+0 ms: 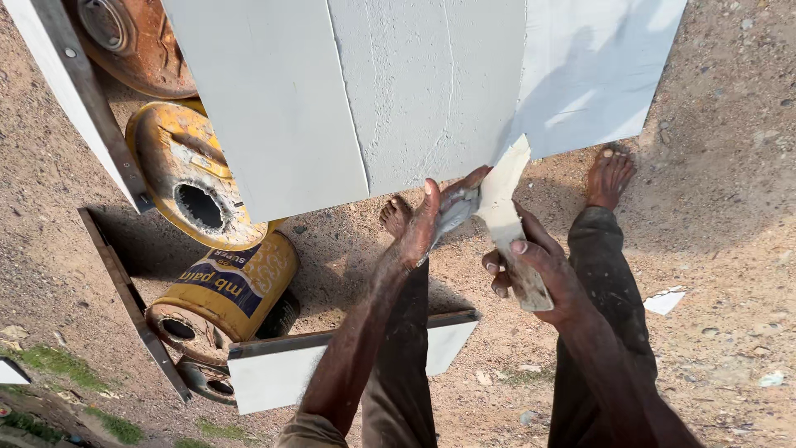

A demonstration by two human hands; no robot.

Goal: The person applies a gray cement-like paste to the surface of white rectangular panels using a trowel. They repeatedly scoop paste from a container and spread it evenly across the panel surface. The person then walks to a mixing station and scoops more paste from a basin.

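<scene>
Against white panel (414, 91), putty knife (506, 207)

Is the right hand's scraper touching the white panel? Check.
Yes: the right hand holds the scraper with its upper tip against the lower edge of the white panel.

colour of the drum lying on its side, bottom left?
Yellow drum with a dark blue label band, rusty ends; head view.

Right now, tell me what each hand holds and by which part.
The right hand grips a putty-smeared scraper by its handle end, blade tip at the white panel. The left hand holds a smaller flat blade, pinched along its back.
</scene>
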